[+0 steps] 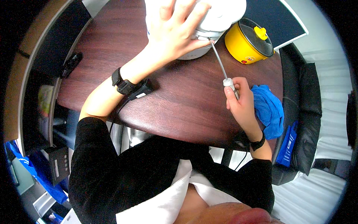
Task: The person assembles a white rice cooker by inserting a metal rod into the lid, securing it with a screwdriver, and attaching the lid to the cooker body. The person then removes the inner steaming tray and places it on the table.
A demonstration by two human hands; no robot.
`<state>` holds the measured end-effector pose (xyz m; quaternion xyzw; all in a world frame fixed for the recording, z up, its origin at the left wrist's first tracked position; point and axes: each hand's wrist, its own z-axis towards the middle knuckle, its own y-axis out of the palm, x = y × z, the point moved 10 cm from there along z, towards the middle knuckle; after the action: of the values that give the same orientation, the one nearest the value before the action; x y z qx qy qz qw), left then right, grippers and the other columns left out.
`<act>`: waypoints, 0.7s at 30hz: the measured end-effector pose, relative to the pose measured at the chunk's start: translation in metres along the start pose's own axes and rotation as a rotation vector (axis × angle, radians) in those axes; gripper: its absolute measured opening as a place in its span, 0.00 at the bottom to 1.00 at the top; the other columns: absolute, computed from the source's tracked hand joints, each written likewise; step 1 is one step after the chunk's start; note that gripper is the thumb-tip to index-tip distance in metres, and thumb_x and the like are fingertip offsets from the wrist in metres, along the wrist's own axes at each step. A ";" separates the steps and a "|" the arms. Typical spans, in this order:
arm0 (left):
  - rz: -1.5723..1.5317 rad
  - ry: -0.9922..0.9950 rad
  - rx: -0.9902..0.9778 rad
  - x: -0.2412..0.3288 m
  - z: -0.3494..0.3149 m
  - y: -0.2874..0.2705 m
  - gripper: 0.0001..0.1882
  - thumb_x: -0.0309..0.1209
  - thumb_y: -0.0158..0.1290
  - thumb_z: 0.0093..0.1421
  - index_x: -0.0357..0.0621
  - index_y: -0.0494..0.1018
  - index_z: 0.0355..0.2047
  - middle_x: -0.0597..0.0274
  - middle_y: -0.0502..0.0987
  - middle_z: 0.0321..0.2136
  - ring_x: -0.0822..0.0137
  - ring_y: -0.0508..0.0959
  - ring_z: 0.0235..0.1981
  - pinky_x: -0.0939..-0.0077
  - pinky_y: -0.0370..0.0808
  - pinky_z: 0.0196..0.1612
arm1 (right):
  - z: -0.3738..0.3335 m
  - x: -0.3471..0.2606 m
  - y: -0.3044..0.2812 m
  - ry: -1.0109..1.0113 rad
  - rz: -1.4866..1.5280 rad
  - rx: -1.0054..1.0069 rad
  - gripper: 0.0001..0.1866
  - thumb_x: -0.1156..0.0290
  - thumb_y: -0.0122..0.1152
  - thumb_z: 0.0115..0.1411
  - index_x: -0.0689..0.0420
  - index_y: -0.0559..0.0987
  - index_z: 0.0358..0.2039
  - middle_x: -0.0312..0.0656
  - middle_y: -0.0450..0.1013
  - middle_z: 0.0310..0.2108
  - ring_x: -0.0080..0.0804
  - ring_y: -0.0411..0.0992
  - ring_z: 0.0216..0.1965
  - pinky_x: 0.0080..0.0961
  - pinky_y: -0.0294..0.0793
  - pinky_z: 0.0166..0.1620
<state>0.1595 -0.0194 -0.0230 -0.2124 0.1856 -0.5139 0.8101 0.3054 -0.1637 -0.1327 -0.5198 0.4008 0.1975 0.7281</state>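
A rounded white appliance with a lid (223,16) stands at the far edge of the view, partly cut off. My left hand (173,31) lies on it with fingers spread, the thumb stretched toward a gap under the lid's rim. In my right hand (241,99) is a screwdriver (219,61) with a long metal shaft and a pale handle, the fingers closed round that handle. Its tip meets the appliance just below the lid rim, close to my left thumb. What exactly the tip touches is too small to tell.
Right of the appliance stands a yellow pot (238,43) with a clear lid. A crumpled blue cloth (268,110) lies by my right wrist. Under my left forearm is a black object (143,89) on the dark wooden table (171,108). A black sofa (307,112) is at the right.
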 end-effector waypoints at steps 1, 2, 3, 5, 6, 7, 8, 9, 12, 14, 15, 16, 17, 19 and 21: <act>-0.001 0.001 0.017 0.000 0.000 -0.001 0.39 0.53 0.58 0.49 0.44 0.65 0.57 0.47 0.61 0.58 0.38 0.51 0.63 0.42 0.57 0.58 | -0.001 0.001 0.001 0.013 0.002 0.006 0.13 0.65 0.58 0.61 0.59 0.68 0.39 0.43 0.72 0.25 0.33 0.72 0.26 0.29 0.70 0.30; -0.002 0.002 0.034 0.001 0.000 -0.003 0.39 0.53 0.58 0.49 0.44 0.65 0.57 0.47 0.61 0.58 0.38 0.51 0.63 0.42 0.57 0.58 | -0.002 0.001 0.001 0.020 -0.003 0.010 0.13 0.65 0.58 0.61 0.59 0.68 0.39 0.43 0.72 0.25 0.33 0.72 0.26 0.29 0.69 0.30; -0.008 0.004 0.052 0.001 0.000 -0.004 0.39 0.53 0.58 0.49 0.44 0.65 0.57 0.47 0.61 0.58 0.38 0.51 0.63 0.41 0.57 0.58 | -0.003 0.000 0.000 0.030 -0.011 0.018 0.13 0.65 0.58 0.61 0.59 0.67 0.39 0.43 0.71 0.25 0.33 0.72 0.26 0.29 0.69 0.30; -0.014 -0.002 0.051 0.001 0.000 -0.003 0.39 0.53 0.58 0.49 0.44 0.65 0.57 0.47 0.61 0.58 0.38 0.52 0.63 0.40 0.58 0.57 | -0.006 -0.003 -0.001 0.041 -0.033 0.033 0.13 0.65 0.58 0.61 0.59 0.67 0.39 0.44 0.72 0.25 0.34 0.72 0.25 0.29 0.69 0.30; -0.011 -0.003 0.048 0.001 0.000 -0.003 0.39 0.53 0.58 0.49 0.45 0.66 0.57 0.48 0.61 0.58 0.39 0.52 0.63 0.40 0.58 0.57 | -0.006 -0.005 -0.001 0.038 -0.042 0.039 0.13 0.65 0.58 0.61 0.58 0.67 0.38 0.44 0.72 0.26 0.34 0.72 0.25 0.29 0.69 0.30; -0.001 -0.001 0.051 0.001 0.000 -0.004 0.39 0.53 0.59 0.49 0.44 0.66 0.57 0.48 0.61 0.57 0.39 0.52 0.63 0.40 0.58 0.57 | -0.007 -0.006 0.000 0.036 -0.051 0.044 0.13 0.65 0.58 0.61 0.58 0.67 0.38 0.44 0.72 0.26 0.34 0.72 0.25 0.29 0.69 0.30; 0.009 0.002 0.053 0.001 0.000 -0.004 0.39 0.53 0.59 0.49 0.44 0.66 0.57 0.48 0.61 0.57 0.39 0.52 0.63 0.41 0.58 0.57 | -0.006 -0.009 -0.001 0.027 -0.078 0.057 0.13 0.66 0.58 0.61 0.58 0.68 0.39 0.44 0.72 0.25 0.35 0.72 0.25 0.29 0.69 0.29; 0.017 0.005 0.055 0.002 0.001 -0.004 0.39 0.53 0.59 0.49 0.44 0.66 0.57 0.48 0.62 0.57 0.39 0.52 0.63 0.41 0.59 0.56 | -0.007 -0.011 -0.001 0.020 -0.105 0.070 0.13 0.66 0.58 0.61 0.58 0.68 0.39 0.44 0.72 0.25 0.35 0.72 0.25 0.30 0.69 0.29; -0.016 0.002 0.072 0.002 0.001 -0.004 0.40 0.53 0.59 0.48 0.44 0.66 0.57 0.48 0.62 0.57 0.39 0.52 0.63 0.41 0.59 0.56 | -0.007 -0.019 0.002 0.025 -0.133 0.043 0.13 0.65 0.57 0.61 0.60 0.69 0.39 0.45 0.72 0.24 0.36 0.72 0.23 0.31 0.70 0.28; -0.038 0.007 0.081 0.002 0.001 -0.004 0.40 0.53 0.60 0.48 0.43 0.66 0.57 0.47 0.62 0.57 0.38 0.53 0.63 0.41 0.60 0.56 | -0.006 -0.021 0.007 0.064 -0.091 -0.042 0.13 0.64 0.55 0.63 0.60 0.69 0.40 0.41 0.70 0.21 0.30 0.69 0.19 0.26 0.67 0.24; -0.045 0.007 0.084 0.001 0.000 -0.003 0.40 0.52 0.60 0.48 0.43 0.66 0.57 0.47 0.62 0.56 0.38 0.53 0.63 0.41 0.60 0.56 | -0.004 -0.021 0.010 0.095 -0.047 -0.113 0.12 0.65 0.52 0.64 0.60 0.70 0.41 0.37 0.68 0.19 0.23 0.65 0.16 0.21 0.63 0.20; -0.039 0.010 0.093 0.000 0.000 -0.004 0.40 0.52 0.60 0.48 0.43 0.66 0.56 0.46 0.62 0.56 0.38 0.53 0.63 0.41 0.60 0.56 | -0.003 -0.019 0.013 0.126 -0.002 -0.183 0.11 0.65 0.49 0.65 0.60 0.71 0.41 0.33 0.66 0.17 0.17 0.62 0.13 0.16 0.60 0.17; -0.033 0.014 0.103 0.000 0.000 -0.004 0.39 0.52 0.60 0.48 0.43 0.66 0.56 0.46 0.62 0.56 0.37 0.53 0.63 0.42 0.60 0.55 | -0.004 -0.015 0.015 0.199 0.156 -0.229 0.12 0.64 0.48 0.66 0.60 0.70 0.41 0.33 0.66 0.17 0.17 0.62 0.13 0.16 0.60 0.16; -0.041 0.018 0.100 0.000 0.001 -0.004 0.39 0.51 0.60 0.49 0.42 0.66 0.56 0.46 0.63 0.56 0.37 0.53 0.63 0.42 0.61 0.56 | -0.008 -0.010 0.023 0.349 0.470 -0.311 0.14 0.61 0.45 0.68 0.60 0.70 0.40 0.34 0.66 0.19 0.18 0.62 0.12 0.16 0.61 0.15; -0.059 0.016 0.073 0.000 0.001 -0.004 0.39 0.51 0.60 0.48 0.42 0.66 0.56 0.45 0.63 0.56 0.37 0.53 0.62 0.43 0.60 0.56 | -0.009 -0.012 0.032 0.289 0.545 -0.329 0.14 0.60 0.42 0.69 0.59 0.69 0.38 0.34 0.66 0.19 0.18 0.62 0.12 0.15 0.60 0.15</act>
<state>0.1573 -0.0207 -0.0203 -0.1839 0.1666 -0.5458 0.8003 0.2725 -0.1579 -0.1437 -0.5265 0.5868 0.3708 0.4909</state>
